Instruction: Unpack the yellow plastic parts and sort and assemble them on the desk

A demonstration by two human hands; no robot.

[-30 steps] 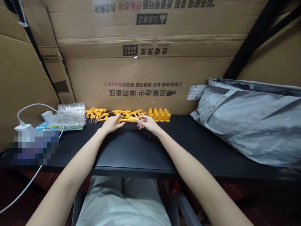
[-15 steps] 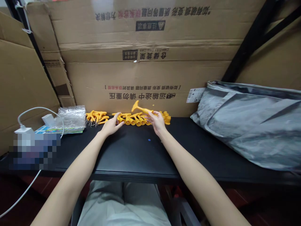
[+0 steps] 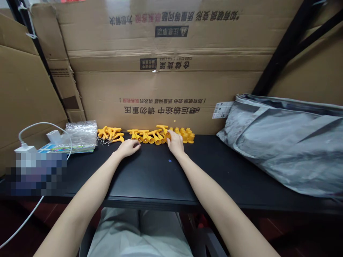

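My right hand (image 3: 176,142) has its fingers closed round the lower end of a yellow corkscrew (image 3: 162,127) with a T-shaped handle. It lies at the right end of a row of several yellow corkscrews (image 3: 151,137), handles to the back and flared ends towards me. My left hand (image 3: 130,147) rests on the table in front of the row's left end, fingers curled in and nothing visible in them. Left of it lies a pile of yellow T-handles with bare metal spirals (image 3: 109,134). Several yellow sleeves (image 3: 188,135) stand grouped just beyond my right hand.
A black table (image 3: 155,171) carries everything, with a cardboard wall (image 3: 150,84) behind. On the left are bubble wrap (image 3: 83,134), a white charger (image 3: 25,151) with a cable, and a blurred-out item. A large grey bag (image 3: 278,142) fills the right. A small blue spot (image 3: 169,160) shows on the tabletop.
My right hand has lowered the corkscrew from the air onto the right end of the row. My left hand has dropped slightly towards me, and its spread fingers have curled in.
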